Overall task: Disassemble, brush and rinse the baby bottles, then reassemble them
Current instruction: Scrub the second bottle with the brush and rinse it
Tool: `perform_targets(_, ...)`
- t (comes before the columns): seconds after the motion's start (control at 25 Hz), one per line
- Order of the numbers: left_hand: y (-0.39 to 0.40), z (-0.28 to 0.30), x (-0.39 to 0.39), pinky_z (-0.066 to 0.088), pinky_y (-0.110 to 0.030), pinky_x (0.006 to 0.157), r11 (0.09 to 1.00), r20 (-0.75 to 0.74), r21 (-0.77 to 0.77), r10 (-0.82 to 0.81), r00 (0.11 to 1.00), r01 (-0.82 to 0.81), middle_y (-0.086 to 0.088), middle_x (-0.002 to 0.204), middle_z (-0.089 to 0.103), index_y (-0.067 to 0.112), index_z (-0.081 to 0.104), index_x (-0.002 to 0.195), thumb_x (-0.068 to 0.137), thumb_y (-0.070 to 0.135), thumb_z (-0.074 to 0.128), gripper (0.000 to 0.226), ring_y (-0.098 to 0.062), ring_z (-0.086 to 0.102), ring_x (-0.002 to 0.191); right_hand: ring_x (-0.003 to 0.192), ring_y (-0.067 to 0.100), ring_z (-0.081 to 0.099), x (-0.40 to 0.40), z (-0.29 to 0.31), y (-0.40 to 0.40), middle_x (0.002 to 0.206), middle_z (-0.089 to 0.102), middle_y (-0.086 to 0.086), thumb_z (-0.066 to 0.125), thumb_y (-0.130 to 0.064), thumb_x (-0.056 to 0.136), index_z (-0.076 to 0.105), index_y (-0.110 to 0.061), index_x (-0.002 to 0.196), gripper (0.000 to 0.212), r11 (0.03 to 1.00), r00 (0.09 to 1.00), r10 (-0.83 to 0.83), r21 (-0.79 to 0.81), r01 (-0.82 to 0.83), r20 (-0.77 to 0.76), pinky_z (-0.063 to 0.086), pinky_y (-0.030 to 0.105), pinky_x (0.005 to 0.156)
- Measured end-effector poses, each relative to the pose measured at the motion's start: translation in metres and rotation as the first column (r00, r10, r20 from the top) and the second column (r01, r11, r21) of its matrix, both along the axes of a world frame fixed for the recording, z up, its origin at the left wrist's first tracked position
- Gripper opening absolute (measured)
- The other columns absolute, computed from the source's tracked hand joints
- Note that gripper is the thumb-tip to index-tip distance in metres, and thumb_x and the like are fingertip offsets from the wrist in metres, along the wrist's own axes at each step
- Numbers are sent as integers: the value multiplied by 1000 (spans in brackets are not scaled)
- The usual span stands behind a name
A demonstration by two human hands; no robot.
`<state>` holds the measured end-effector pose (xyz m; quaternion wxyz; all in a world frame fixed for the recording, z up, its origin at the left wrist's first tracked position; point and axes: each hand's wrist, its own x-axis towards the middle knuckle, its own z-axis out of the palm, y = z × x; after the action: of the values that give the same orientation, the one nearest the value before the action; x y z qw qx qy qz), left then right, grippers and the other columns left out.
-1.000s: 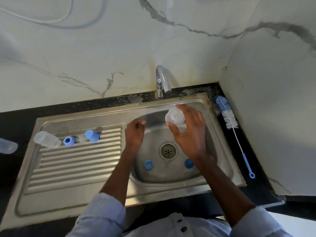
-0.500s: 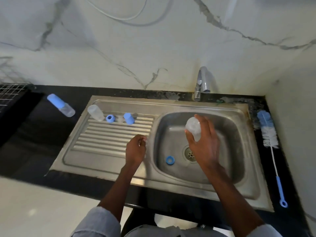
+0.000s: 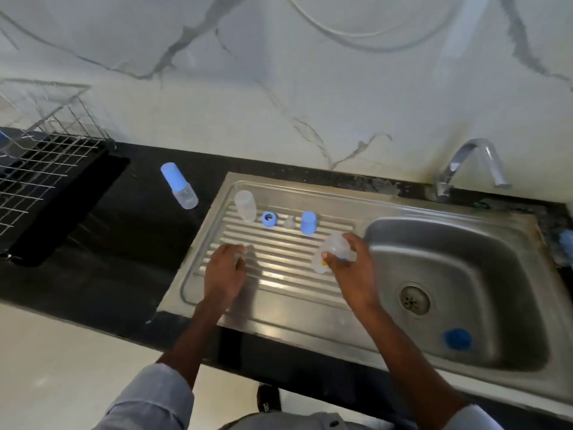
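My right hand (image 3: 350, 274) grips a clear bottle body (image 3: 333, 251) just above the ribbed drainboard (image 3: 279, 290), close to the basin's left rim. A bit of blue shows under its fingers. My left hand (image 3: 224, 274) hovers over the drainboard's left part with fingers curled, and seems to pinch a small clear piece (image 3: 240, 258). Along the drainboard's far edge lie another clear bottle body (image 3: 245, 204), a blue ring (image 3: 268, 219), a clear nipple (image 3: 290, 222) and a blue cap (image 3: 308, 222). A blue part (image 3: 458, 339) lies in the sink basin (image 3: 496, 252).
A whole bottle with a blue cap (image 3: 179, 189) lies on the black counter left of the sink. A wire dish rack (image 3: 46, 150) stands at the far left. The faucet (image 3: 471, 162) rises behind the basin. The brush's blue tip (image 3: 566, 240) shows at the right edge.
Both hands moved left from the basin to over the drainboard, the right one carrying the clear bottle body. My view swung left, bringing the dish rack and capped bottle into sight.
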<state>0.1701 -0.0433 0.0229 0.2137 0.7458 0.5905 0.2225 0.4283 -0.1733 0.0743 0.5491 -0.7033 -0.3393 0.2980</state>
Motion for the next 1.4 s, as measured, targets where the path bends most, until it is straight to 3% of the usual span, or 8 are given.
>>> perform_targets(0.16, 53, 0, -49, 46, -41, 110, 985, -100, -51, -171, 980, 167, -8, 139, 60, 13, 63, 135, 89, 12, 72, 47, -27, 60, 125, 111, 17, 65, -80, 1, 65, 127, 64, -1, 86, -9, 82, 55, -22, 137, 65, 999, 997, 39, 14, -38, -61, 59, 32, 90)
perform_targets(0.36, 79, -7, -65, 58, -48, 95, 935, 242, -295, -125, 962, 196, -5, 138, 63, 12, 64, 135, 83, 4, 81, 55, -29, 67, 116, 110, 9, 63, -137, -17, 127, 119, 66, -11, 87, -18, 81, 58, -27, 131, 59, 996, 998, 52, -79, -50, 20, 55, 26, 92)
perform_targets(0.6, 86, -20, -67, 49, -41, 109, 966, 169, -167, -171, 971, 199, -9, 145, 60, 5, 68, 133, 77, 8, 87, 59, -22, 63, 127, 101, 6, 64, -166, -39, 158, 113, 65, -16, 84, -26, 83, 54, -34, 128, 54, 987, 994, 73, -148, -60, 85, 57, 30, 88)
perform_targets(0.76, 85, -21, -69, 57, -43, 94, 966, 187, -147, -184, 965, 212, -16, 126, 71, 2, 69, 130, 80, 6, 83, 52, -31, 72, 103, 101, 1, 63, -173, -46, 168, 114, 66, -16, 84, -25, 83, 58, -30, 130, 53, 984, 991, 66, -174, -46, 113, 58, 34, 91)
perform_targets(0.84, 85, -21, -70, 57, -41, 94, 969, 167, -120, -196, 966, 217, -14, 130, 70, 3, 70, 127, 80, 7, 83, 50, -31, 73, 99, 104, 4, 63, -175, -48, 172, 118, 66, -14, 84, -26, 83, 58, -29, 130, 54, 980, 984, 94, -186, -66, 150, 57, 37, 93)
perform_targets(1.08, 84, -16, -71, 51, -41, 104, 972, 122, -65, -217, 969, 226, -13, 139, 64, 2, 69, 130, 80, 11, 85, 54, -27, 68, 114, 114, 16, 63, -176, -56, 172, 123, 67, -4, 80, -20, 85, 59, -25, 130, 49, 974, 965, 135, -208, -88, 223, 56, 46, 96)
perform_targets(1.24, 82, -12, -70, 48, -43, 108, 964, 114, -101, -236, 965, 248, -13, 141, 63, 3, 67, 133, 84, 10, 82, 52, -27, 63, 122, 128, 20, 56, -172, -52, 166, 141, 57, 2, 80, -17, 85, 47, -20, 145, 69, 963, 962, 162, -250, -104, 222, 50, 45, 106)
perform_targets(1.4, 75, -3, -72, 57, -44, 91, 965, 254, -96, -213, 943, 244, -6, 117, 70, 12, 70, 120, 91, -1, 66, 33, -23, 69, 102, 113, 12, 59, -153, -44, 132, 130, 57, -1, 77, -11, 89, 53, -18, 142, 59, 985, 962, 85, -169, -41, 258, 54, 38, 98)
